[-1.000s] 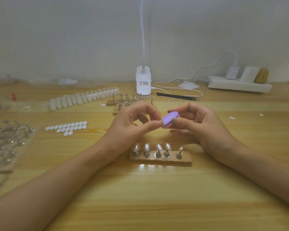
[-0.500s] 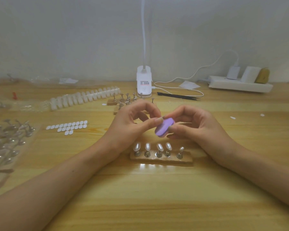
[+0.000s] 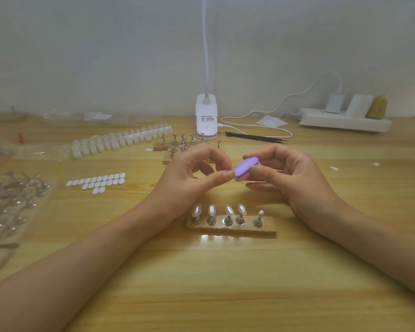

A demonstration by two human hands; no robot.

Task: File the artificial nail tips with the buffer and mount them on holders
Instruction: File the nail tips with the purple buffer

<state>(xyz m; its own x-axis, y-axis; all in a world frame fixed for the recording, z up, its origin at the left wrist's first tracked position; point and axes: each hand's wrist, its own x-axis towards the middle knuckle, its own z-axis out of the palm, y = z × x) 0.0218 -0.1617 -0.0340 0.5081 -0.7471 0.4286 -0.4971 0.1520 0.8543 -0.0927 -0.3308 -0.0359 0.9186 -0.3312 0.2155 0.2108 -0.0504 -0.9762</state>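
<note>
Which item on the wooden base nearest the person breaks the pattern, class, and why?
On the near wooden base, four holders carry pearly nail tips, but the rightmost holder stands bare. Also, a few small white pieces lie scattered on the table right of the hands, apart from the neat rows at left.

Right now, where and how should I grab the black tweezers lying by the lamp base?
Pinch the black tweezers across the thicker left end, coming straight down from above. They lie flat and slim on the table, tips pointing right, with the white cable close behind.
</note>
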